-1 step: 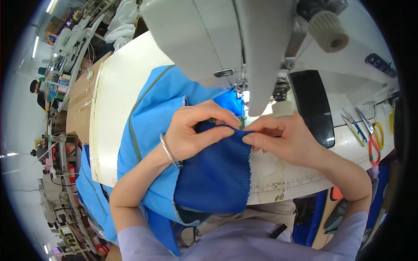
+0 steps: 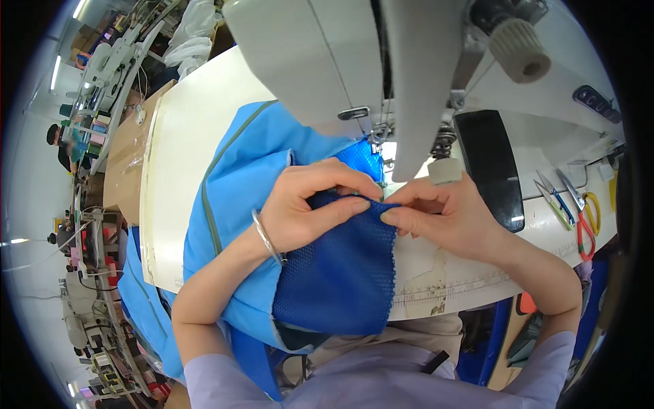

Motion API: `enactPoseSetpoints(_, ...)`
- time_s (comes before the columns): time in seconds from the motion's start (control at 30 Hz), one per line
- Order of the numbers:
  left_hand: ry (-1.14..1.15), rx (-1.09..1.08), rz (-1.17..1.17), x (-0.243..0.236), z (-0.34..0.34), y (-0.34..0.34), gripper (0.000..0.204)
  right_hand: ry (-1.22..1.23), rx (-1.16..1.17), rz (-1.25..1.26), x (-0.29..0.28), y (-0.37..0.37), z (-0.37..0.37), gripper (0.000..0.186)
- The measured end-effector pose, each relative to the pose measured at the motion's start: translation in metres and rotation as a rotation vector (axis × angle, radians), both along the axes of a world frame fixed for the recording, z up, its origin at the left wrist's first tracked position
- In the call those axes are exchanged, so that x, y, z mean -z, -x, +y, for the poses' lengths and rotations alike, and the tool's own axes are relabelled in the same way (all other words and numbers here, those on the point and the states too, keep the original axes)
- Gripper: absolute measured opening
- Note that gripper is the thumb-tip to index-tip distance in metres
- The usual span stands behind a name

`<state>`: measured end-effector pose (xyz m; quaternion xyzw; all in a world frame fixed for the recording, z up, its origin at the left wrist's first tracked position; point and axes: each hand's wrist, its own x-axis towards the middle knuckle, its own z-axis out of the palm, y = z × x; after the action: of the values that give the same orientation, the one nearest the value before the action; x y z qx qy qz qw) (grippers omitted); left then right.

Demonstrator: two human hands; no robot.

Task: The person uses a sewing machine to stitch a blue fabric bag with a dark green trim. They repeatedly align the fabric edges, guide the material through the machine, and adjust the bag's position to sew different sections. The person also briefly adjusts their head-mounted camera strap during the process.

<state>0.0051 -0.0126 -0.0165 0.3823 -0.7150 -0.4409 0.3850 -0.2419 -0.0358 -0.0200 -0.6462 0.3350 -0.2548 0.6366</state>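
Observation:
Dark blue mesh fabric hangs from my fingers, joined to a light blue fabric piece with a grey-green stripe. My left hand is closed, pinching the upper edge of the mesh between thumb and forefinger; a silver bangle circles that wrist. Right beside it, my right hand pinches the corner of the same edge. Just beyond my fingertips stands the white sewing machine, its presser foot over a brightly lit stretch of blue fabric. Part of the mesh edge is hidden under my fingers.
A black panel lies right of the needle area. Farther right are thread snips and scissors with red and yellow handles. More blue fabric hangs past the left table edge. Other machines and a person appear far left.

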Motion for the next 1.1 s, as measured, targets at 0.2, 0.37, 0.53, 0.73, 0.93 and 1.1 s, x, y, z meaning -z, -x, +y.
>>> enactPoseSetpoints(0.2, -0.026, -0.031, -0.261, -0.020, 0.001, 0.009, 0.014, 0.257, 0.119, 0.147, -0.002, -0.004, 0.012, 0.016)
enactPoseSetpoints(0.37, -0.109, -0.031, -0.270, -0.018, 0.000, 0.014, 0.009, 0.366, 0.163, 0.166, 0.005, -0.007, 0.014, 0.016)
enactPoseSetpoints(0.53, 0.015, -0.118, -0.349, -0.020, 0.000, 0.006, 0.009, 0.600, 0.057, 0.226, 0.005, -0.004, 0.012, 0.023)
enactPoseSetpoints(0.73, -0.067, -0.170, -0.398, -0.016, -0.015, 0.002, 0.013, 1.298, -0.006, 0.242, 0.027, -0.006, 0.025, 0.026)
enactPoseSetpoints(0.93, -0.023, -0.181, -0.447, -0.003, -0.022, 0.003, 0.022, 1.364, -0.056, 0.274, 0.026, -0.004, 0.027, 0.026)
enactPoseSetpoints(1.1, -0.044, -0.204, -0.591, -0.005, -0.024, 0.007, 0.026, 1.385, -0.037, 0.273, 0.030, -0.005, 0.029, 0.027)
